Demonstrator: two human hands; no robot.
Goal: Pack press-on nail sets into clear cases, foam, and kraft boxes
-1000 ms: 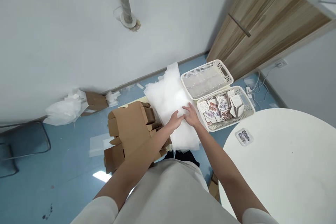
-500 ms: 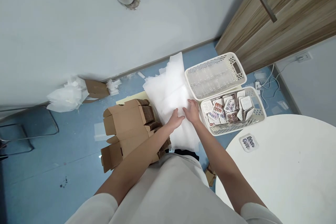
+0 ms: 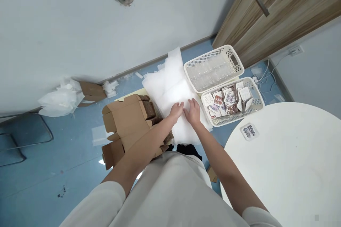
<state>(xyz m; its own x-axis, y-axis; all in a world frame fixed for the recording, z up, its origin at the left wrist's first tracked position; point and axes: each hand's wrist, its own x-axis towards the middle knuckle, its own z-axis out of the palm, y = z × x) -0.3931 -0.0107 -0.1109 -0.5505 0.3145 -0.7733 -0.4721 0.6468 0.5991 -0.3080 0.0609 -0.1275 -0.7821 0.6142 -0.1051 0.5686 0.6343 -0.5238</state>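
A stack of thin white foam sheets (image 3: 174,81) lies in front of my body. My left hand (image 3: 176,111) is on the sheets, its thumb and fingers drawn close together; whether foam is between them is too small to tell. Just right of it, my right hand (image 3: 193,111) rests on the same sheets with its fingers apart. Left of the foam is a pile of flattened brown cardboard boxes (image 3: 130,120). To the right stand two white baskets, one with clear plastic trays (image 3: 211,72), the other with small printed packs (image 3: 230,99).
At the right is a round white table (image 3: 282,142) with one small clear pack (image 3: 249,132) on it. A wooden cabinet (image 3: 277,3) stands behind the baskets. White wrapping (image 3: 62,99), an open carton (image 3: 92,92) and a chair (image 3: 23,131) are at the left.
The view has shifted slightly. My left hand's fingers have drawn closer together, and my right hand's fingers have spread on the foam. The baskets and cardboard stay in place.
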